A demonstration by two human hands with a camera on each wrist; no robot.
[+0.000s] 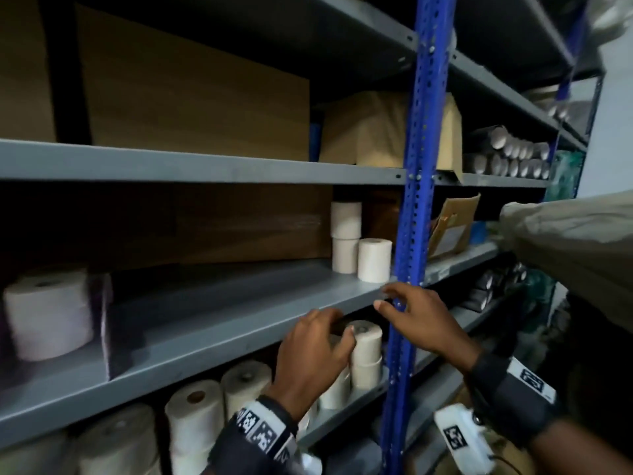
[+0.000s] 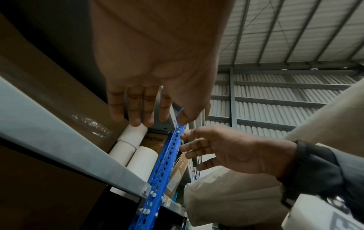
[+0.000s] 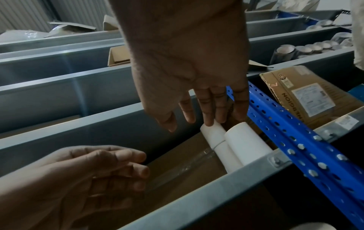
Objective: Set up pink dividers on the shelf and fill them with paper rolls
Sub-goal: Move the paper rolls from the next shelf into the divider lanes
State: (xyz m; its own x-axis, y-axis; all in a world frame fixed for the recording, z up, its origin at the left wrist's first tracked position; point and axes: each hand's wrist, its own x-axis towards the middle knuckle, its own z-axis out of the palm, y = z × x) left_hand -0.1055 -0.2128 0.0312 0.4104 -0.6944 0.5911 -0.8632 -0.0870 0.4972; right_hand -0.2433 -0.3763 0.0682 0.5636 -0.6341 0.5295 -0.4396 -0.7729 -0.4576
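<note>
On the grey middle shelf (image 1: 212, 310), two stacked white paper rolls (image 1: 346, 234) stand beside a single roll (image 1: 374, 260), close to the blue post. They also show in the wrist views as the stack (image 2: 133, 135) (image 3: 212, 135) and the single roll (image 2: 143, 158) (image 3: 246, 140). At far left a thin pinkish divider (image 1: 104, 323) stands upright beside a large roll (image 1: 48, 313). My left hand (image 1: 318, 344) (image 2: 157, 121) (image 3: 138, 168) hovers at the shelf's front edge, fingers relaxed, holding nothing. My right hand (image 1: 404, 306) (image 2: 189, 147) (image 3: 197, 123) is spread before the post, empty.
A blue perforated post (image 1: 411, 234) stands just right of the rolls. The lower shelf holds several paper rolls (image 1: 195, 413). Cardboard boxes (image 1: 191, 97) fill the upper shelf, one open box (image 1: 452, 228) leans right of the post, and a beige sack (image 1: 575, 241) bulges at right.
</note>
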